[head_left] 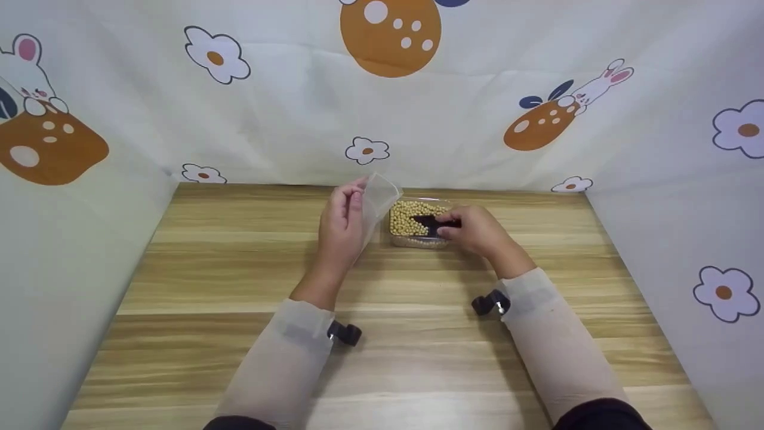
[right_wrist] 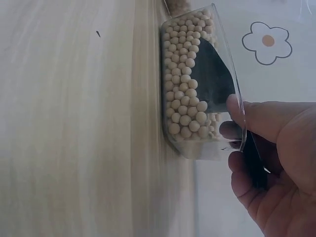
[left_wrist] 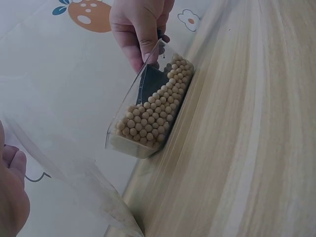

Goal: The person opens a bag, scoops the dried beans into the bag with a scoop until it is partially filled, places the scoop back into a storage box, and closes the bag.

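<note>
- The black scoop [right_wrist: 212, 76] lies in the clear box [right_wrist: 207, 149], its blade dipped among small pale yellow balls [right_wrist: 180, 74]; the box stands on the wood-grained surface [head_left: 406, 334], near the patterned backdrop.
- The right hand [head_left: 474, 230] pinches the scoop by its handle, thumb on one side and fingers curled round the other, close by the box's end wall.
- The scoop looks stiff and light, probably plastic; a load of balls would make it blade-heavy, so the handle is the place to hold, kept level.
- The balls look hard, smooth and dry, likely to roll off a tilted blade.
- The box appears to be rigid, thin-walled plastic, perhaps slippery and brittle at the rim; its weight is mostly the balls, and gripping low on opposite walls seems safest.
- The left hand [head_left: 343, 224] holds a translucent bag [head_left: 378, 200] beside the box, fingers curled and thumb against the film; the exact pinch is partly hidden.
- The bag looks very light, limp and slick, apt to fold in on itself; the edge of its mouth is the best place to take hold.
</note>
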Demonstrator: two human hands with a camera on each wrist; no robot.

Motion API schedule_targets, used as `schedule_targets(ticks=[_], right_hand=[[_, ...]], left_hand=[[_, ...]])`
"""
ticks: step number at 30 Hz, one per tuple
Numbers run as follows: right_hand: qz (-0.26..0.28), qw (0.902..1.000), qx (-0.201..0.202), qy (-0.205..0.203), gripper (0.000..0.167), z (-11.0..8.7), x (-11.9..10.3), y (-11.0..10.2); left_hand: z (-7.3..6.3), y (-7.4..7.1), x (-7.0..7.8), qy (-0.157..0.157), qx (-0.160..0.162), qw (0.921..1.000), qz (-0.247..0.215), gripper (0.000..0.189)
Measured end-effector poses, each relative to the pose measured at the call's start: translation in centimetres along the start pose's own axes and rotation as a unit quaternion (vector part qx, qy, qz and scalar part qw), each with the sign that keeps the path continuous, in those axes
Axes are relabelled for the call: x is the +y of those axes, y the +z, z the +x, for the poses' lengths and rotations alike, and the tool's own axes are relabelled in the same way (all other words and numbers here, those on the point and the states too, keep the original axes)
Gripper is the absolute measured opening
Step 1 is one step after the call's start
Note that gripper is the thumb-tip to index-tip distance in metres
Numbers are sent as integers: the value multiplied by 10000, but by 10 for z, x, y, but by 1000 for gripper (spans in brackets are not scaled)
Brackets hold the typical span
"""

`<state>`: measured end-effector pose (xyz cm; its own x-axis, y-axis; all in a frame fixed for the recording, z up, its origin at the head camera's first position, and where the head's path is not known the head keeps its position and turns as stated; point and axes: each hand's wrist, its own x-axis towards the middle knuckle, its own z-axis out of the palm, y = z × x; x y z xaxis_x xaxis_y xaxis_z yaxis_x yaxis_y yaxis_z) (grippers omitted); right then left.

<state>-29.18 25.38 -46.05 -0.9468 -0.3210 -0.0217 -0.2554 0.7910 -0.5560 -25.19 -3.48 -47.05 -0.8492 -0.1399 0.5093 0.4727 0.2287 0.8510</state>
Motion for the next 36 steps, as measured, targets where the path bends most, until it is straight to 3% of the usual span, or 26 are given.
schedule_targets(ticks=[10,25,36], right_hand=[[513,9980,260,276,30,-3,9,9],[1128,9907,757,-10,28,-7,18,20],[1381,9852,1016,26,28,-12,22,16]], left_hand=[[0,0,1,-13,-41,10000,-57,22],[-1,0,0,-19,-17,9999,-108,24],[-1,2,0,42,49,9998,-176,20]])
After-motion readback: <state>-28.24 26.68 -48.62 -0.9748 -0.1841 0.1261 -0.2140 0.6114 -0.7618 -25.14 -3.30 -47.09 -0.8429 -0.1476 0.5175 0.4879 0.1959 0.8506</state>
